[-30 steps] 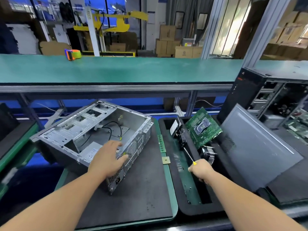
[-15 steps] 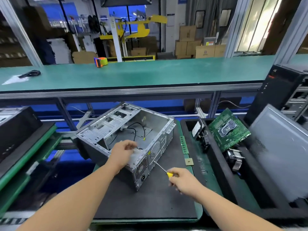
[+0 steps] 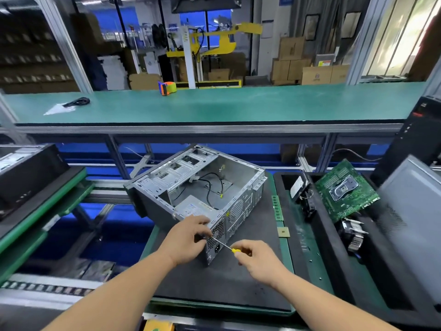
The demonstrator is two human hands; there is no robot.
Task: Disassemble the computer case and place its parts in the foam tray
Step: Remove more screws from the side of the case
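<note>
An open grey computer case [image 3: 241, 185] lies on its side on a dark mat [image 3: 243, 278], with black cables and a power supply [image 3: 194, 207] inside. My left hand [image 3: 188, 237] rests at the case's near rear corner, fingers pinched at the screwdriver's tip. My right hand [image 3: 256, 260] grips the yellow handle of the screwdriver [image 3: 225, 246], whose shaft points at the rear panel by the power supply's vent. To the right stands the black foam tray [image 3: 334, 278], holding a green motherboard [image 3: 346, 189], a heatsink [image 3: 353, 235] and a black part [image 3: 301, 192].
A grey side panel [image 3: 412, 211] leans over the tray's right side. A memory stick [image 3: 276, 207] and a small CPU chip [image 3: 283, 232] lie on the mat's right edge. Another black case [image 3: 23, 173] sits at left. A green shelf [image 3: 214, 106] with a tape dispenser [image 3: 167, 87] runs behind.
My right hand carried the screwdriver from the foam tray leftwards to the case's rear panel. My left hand slid down from the case's top edge to the screwdriver tip.
</note>
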